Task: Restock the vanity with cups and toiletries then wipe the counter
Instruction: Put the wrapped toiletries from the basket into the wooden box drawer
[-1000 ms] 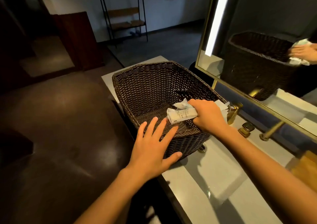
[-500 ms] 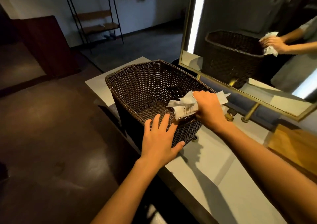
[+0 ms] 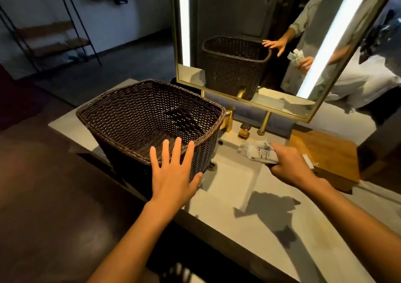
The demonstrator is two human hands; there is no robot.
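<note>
Steadying the dark woven wicker basket (image 3: 152, 118) with a flat, spread left hand (image 3: 173, 174); right hand (image 3: 288, 165) grip clasps crumpled white toiletry sachets (image 3: 261, 153) above the pale stone table (image 3: 271, 228), probably for placing.

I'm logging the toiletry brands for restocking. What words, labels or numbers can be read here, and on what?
White toiletry packets gripped in the right hand: dark print in several lines, too small and blurred to read.
The same packets in the mirror: unreadable.
Wicker basket, faucet, wooden tray: no text visible.
</note>
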